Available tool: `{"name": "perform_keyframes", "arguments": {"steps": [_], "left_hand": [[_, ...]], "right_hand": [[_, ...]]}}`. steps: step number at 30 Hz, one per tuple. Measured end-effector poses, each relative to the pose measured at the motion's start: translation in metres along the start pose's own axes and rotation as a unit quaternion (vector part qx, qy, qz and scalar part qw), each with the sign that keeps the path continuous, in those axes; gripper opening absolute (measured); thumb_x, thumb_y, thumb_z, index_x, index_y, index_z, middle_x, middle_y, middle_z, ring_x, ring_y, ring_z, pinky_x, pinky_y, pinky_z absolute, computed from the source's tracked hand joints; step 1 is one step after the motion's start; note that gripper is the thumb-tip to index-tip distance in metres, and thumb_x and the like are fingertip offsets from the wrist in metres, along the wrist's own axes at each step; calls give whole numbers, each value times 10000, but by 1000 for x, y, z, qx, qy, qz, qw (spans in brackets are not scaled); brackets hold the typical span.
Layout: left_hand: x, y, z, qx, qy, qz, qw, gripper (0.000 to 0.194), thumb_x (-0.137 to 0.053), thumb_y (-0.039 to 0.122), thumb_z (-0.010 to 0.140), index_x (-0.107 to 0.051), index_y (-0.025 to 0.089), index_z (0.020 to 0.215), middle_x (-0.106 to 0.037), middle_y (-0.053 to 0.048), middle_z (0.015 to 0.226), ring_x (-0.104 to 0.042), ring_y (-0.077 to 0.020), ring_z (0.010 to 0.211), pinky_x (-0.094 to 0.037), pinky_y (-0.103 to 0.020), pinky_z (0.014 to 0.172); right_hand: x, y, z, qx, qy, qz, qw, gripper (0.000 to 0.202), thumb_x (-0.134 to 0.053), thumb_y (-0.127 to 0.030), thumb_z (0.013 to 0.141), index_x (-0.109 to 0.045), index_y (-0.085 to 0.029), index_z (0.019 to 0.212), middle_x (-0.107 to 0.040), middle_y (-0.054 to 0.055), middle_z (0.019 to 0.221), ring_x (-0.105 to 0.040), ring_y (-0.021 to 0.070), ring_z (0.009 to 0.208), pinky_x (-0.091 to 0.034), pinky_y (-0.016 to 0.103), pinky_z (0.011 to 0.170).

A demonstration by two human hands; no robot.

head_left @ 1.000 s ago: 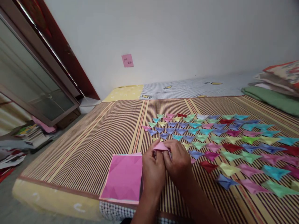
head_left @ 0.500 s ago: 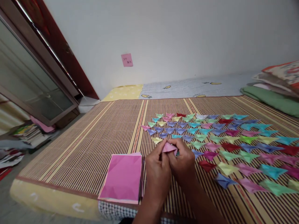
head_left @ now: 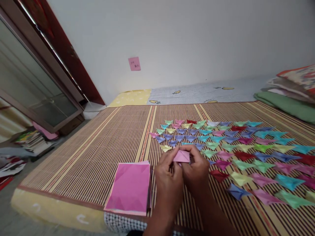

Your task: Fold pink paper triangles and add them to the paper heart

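Observation:
A small folded pink paper (head_left: 181, 156) is held up between my two hands above the striped mat (head_left: 125, 131). My left hand (head_left: 167, 173) pinches its left side, and my right hand (head_left: 197, 167) grips its right side with the fingers closed. The underside of the paper is hidden by my fingers. Just left of my left hand lies a stack of square paper with a magenta sheet (head_left: 129, 187) on top. Rows of folded paper shapes in many colours, such as a dark red one (head_left: 219, 176) and a blue one (head_left: 237, 191), spread behind and right of my hands.
Against the wall, a patterned cloth (head_left: 187, 94) borders the mat. Folded green fabric (head_left: 283, 105) and cushions sit at the back right. A pink note (head_left: 134, 64) is on the wall. Books (head_left: 31, 137) stand at the left.
The pink paper now shows a broader, flatter, nearly rectangular face instead of a pointed one. Both hands have shifted slightly to the right, with the fingers a little farther apart.

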State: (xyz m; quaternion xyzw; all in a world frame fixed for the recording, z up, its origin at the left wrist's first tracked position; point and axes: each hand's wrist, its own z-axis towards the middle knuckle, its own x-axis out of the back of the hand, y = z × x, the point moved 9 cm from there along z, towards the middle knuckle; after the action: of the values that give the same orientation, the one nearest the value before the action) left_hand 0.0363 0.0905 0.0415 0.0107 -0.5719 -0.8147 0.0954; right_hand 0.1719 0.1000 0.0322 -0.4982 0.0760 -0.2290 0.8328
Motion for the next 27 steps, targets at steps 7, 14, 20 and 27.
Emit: {"name": "perform_keyframes", "arguments": {"steps": [7, 14, 20, 27], "left_hand": [[-8, -1, -5, 31, 3, -54, 998, 284, -592, 150, 900, -747, 221, 1128, -742, -83, 1116, -698, -234, 1048, -549, -360, 921], [3, -34, 0, 178, 57, -265, 946, 362, -814, 315, 797, -627, 173, 1073, -743, -62, 933, -730, -196, 860, -563, -298, 784], [-5, -43, 2, 222, 34, -382, 897, 339, -890, 335, 703, -733, 148, 938, -765, -59, 905, -727, -202, 869, -548, -310, 826], [-10, -38, 2, 239, 18, -434, 868, 257, -915, 286, 682, -793, 147, 860, -762, -39, 835, -699, -149, 811, -517, -234, 786]], "right_hand": [[3, 15, -4, -47, 12, 54, 997, 204, -659, -146, 737, -670, -221, 927, -717, -7, 810, -675, 192, 699, -516, 273, 617], [-2, -23, -10, 107, 19, 2, 994, 136, -649, -146, 877, -673, -242, 972, -727, 3, 903, -696, 184, 810, -544, 283, 717], [-2, -39, -12, 190, 17, -29, 981, 174, -675, -95, 896, -651, -236, 995, -695, 19, 943, -685, 192, 910, -545, 313, 800], [-2, -50, -13, 225, 23, -60, 972, 159, -653, -86, 914, -673, -241, 946, -625, 12, 919, -648, 180, 871, -538, 298, 742]]}}
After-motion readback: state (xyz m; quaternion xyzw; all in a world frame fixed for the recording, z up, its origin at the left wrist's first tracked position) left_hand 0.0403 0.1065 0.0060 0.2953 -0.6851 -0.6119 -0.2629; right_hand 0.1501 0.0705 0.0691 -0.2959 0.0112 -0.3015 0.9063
